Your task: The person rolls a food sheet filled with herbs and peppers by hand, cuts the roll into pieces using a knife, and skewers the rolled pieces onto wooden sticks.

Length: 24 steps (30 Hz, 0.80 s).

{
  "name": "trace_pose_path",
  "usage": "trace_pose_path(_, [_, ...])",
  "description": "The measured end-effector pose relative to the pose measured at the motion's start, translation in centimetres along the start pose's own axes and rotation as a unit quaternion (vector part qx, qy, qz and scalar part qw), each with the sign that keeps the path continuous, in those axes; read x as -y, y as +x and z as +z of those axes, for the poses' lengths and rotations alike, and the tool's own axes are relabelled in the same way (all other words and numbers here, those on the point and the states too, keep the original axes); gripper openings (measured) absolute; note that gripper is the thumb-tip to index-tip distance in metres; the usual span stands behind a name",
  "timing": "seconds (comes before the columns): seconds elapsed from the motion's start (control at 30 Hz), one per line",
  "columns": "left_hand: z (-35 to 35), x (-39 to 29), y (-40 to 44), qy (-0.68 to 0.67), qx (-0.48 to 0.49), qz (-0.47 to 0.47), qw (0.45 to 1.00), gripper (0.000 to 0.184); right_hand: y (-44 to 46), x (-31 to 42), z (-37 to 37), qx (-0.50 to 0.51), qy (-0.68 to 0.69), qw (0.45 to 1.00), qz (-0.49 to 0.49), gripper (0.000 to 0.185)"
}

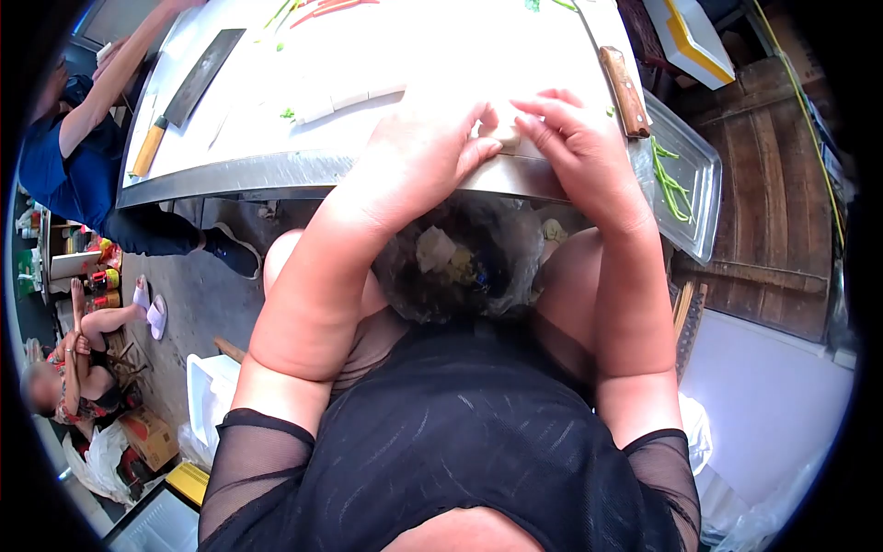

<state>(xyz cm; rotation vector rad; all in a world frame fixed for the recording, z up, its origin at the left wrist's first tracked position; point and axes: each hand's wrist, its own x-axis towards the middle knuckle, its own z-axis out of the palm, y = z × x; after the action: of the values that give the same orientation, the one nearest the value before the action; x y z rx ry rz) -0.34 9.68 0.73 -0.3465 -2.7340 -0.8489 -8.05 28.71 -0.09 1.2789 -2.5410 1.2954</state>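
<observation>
Over the near edge of the white worktop [267, 152], my left hand [432, 147] and my right hand [575, 138] almost meet. Between their fingertips is a small pale piece [502, 136] that looks rolled or folded; glare hides its detail. Both hands are closed around it in a pinch. To the left of my hands lies a row of flat white pieces [354, 96], washed out by the light. Green scraps [288, 114] are beside them, and red strips [333, 7] lie at the far edge.
A cleaver [198, 83] lies at the left and a wooden-handled knife [625, 92] at the right. A clear tray [704, 175] holds green stalks [671, 184]. Below the worktop hangs a waste bag [460, 267]. One person [69, 166] stands left; another [83, 368] sits behind.
</observation>
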Motion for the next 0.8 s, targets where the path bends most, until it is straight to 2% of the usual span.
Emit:
trace_pose_path(0.07, [0.5,0.4,0.2,0.012,-0.020,0.001,1.000,0.022,0.0,0.1,0.0,-0.088,0.055,0.992,0.074,0.019])
trace_pose_path(0.1, [0.8,0.6,0.3,0.044,-0.040,0.021,0.998,0.022,0.1,0.1,0.0,-0.088,0.054,0.992,0.073,0.019])
trace_pose_path(0.17, [1.0,0.9,0.6,0.076,-0.061,0.040,0.994,0.022,0.2,0.2,-0.1,-0.033,0.039,0.997,0.049,0.021])
trace_pose_path(0.23, [1.0,1.0,0.8,0.088,-0.031,0.010,0.996,0.022,0.4,0.2,0.3,-0.018,0.029,0.998,0.054,0.020])
trace_pose_path(0.27, [1.2,1.0,0.8,0.088,-0.033,0.011,0.995,0.022,0.5,-0.4,0.7,-0.025,0.002,0.999,0.030,0.020])
trace_pose_path(0.33, [1.5,0.9,0.8,0.029,-0.109,0.022,0.993,0.022,0.7,-0.8,1.0,-0.038,-0.028,0.999,0.003,0.019])
trace_pose_path(0.47, [1.5,1.1,1.0,0.025,-0.078,-0.007,0.997,0.023,1.1,-0.9,1.4,-0.046,-0.067,0.997,-0.007,0.017])
trace_pose_path(0.53, [1.8,1.6,1.4,0.053,-0.087,0.009,0.995,0.022,1.2,-0.8,1.6,-0.126,-0.071,0.989,-0.038,0.017])
trace_pose_path(0.57, [1.8,1.8,1.5,0.051,-0.089,0.009,0.995,0.022,1.4,-0.8,1.6,-0.124,-0.073,0.989,-0.039,0.017])
trace_pose_path(0.63, [1.9,2.0,1.5,0.089,-0.081,-0.007,0.993,0.023,1.7,-0.8,1.4,-0.083,-0.184,0.971,-0.131,0.020])
trace_pose_path(0.67, [2.1,2.1,1.4,0.085,-0.085,-0.009,0.993,0.023,2.1,-0.7,1.3,-0.078,-0.208,0.965,-0.141,0.022])
trace_pose_path(0.73, [2.3,2.4,1.3,0.053,-0.144,-0.009,0.988,0.028,3.1,-1.0,1.2,-0.057,-0.232,0.962,-0.136,0.023])
trace_pose_path(0.8, [2.2,2.7,1.2,0.011,-0.157,-0.022,0.987,0.031,4.1,-1.8,1.4,-0.028,-0.260,0.958,-0.116,0.023])
